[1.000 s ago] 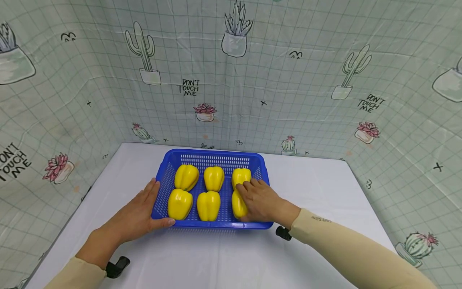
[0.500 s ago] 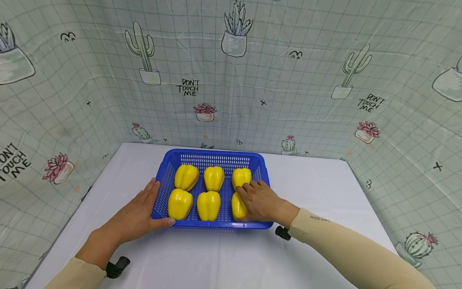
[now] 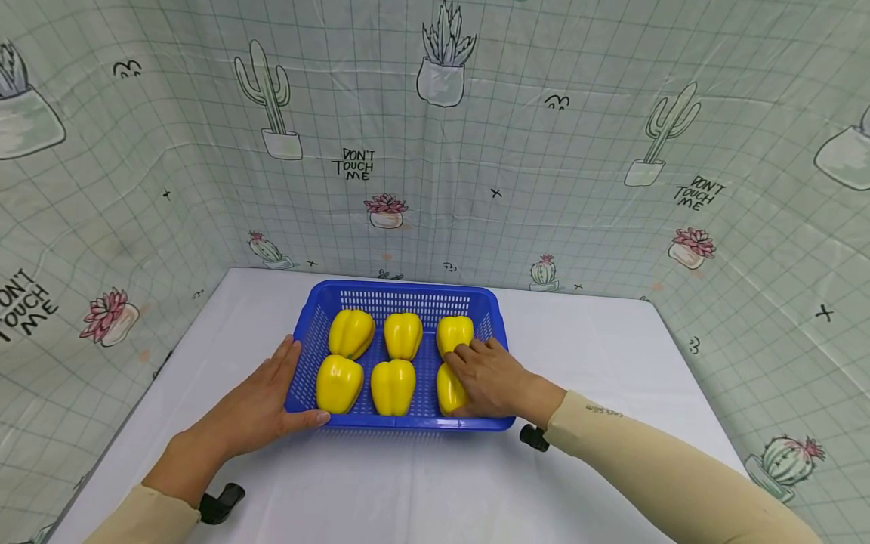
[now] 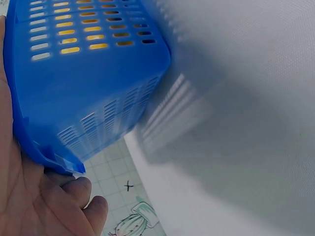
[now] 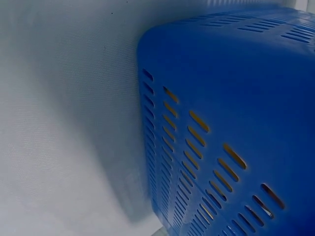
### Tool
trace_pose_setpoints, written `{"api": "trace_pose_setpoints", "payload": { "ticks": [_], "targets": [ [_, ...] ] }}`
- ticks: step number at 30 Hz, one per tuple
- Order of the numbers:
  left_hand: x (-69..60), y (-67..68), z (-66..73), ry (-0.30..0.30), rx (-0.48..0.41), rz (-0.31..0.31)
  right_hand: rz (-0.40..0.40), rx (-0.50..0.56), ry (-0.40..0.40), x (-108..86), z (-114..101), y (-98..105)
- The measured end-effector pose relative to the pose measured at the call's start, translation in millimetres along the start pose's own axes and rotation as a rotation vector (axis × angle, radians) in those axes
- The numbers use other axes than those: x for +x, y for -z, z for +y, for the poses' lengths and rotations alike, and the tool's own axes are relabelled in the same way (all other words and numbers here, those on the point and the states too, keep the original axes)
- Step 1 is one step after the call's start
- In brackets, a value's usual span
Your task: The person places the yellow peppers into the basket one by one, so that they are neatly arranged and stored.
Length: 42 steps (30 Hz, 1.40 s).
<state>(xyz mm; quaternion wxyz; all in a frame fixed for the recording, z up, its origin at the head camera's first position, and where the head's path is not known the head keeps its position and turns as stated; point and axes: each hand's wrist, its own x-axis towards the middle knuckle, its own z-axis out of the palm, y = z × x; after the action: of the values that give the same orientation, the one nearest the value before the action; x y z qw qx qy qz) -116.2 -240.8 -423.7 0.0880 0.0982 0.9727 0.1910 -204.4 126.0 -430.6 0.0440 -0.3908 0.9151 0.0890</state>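
A blue slotted plastic basket [image 3: 421, 421] stands on the white table, holding yellow bell peppers [image 3: 393, 387] in two rows of three. My left hand [image 3: 250, 404] rests against its left side with mostly straight fingers, the thumb lying on the front rim. In the left wrist view, the palm lies at the basket's rim [image 4: 17, 118]. My right hand [image 3: 492, 378] reaches over the right end and grips the front-right bell pepper [image 3: 451, 391], covering part of it. The right wrist view shows only the basket's outer wall [image 5: 236, 93]; that hand is hidden there.
The white-covered table [image 3: 571, 340] extends around the basket. A grid-patterned curtain [image 3: 435, 166] with cactus drawings encloses its back and sides. Black wrist pieces [image 3: 223, 504] jut out beneath both wrists.
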Motion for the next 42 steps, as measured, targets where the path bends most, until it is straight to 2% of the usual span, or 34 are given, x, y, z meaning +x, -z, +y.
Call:
{"api": "trace_pose_setpoints", "payload": {
  "ticks": [18,28,32,36,42],
  "targets": [
    [1.7,0.9,-2.4,0.005,0.004,-0.014,0.041,0.008,0.006,-0.9,2,-2],
    [4.0,2.6,-3.4,0.012,0.011,-0.027,0.153,0.029,-0.008,-4.3,4,-5],
    [3.3,4.5,-3.4,-0.004,0.021,-0.021,0.247,0.055,-0.046,-7.5,6,-7],
    [3.9,5.8,-3.1,-0.021,0.027,-0.012,0.330,0.087,-0.116,-13.8,10,-9],
    [4.0,4.8,-6.5,-0.001,0.000,-0.011,0.398,0.150,-0.241,-25.5,18,-12]
  ]
}}
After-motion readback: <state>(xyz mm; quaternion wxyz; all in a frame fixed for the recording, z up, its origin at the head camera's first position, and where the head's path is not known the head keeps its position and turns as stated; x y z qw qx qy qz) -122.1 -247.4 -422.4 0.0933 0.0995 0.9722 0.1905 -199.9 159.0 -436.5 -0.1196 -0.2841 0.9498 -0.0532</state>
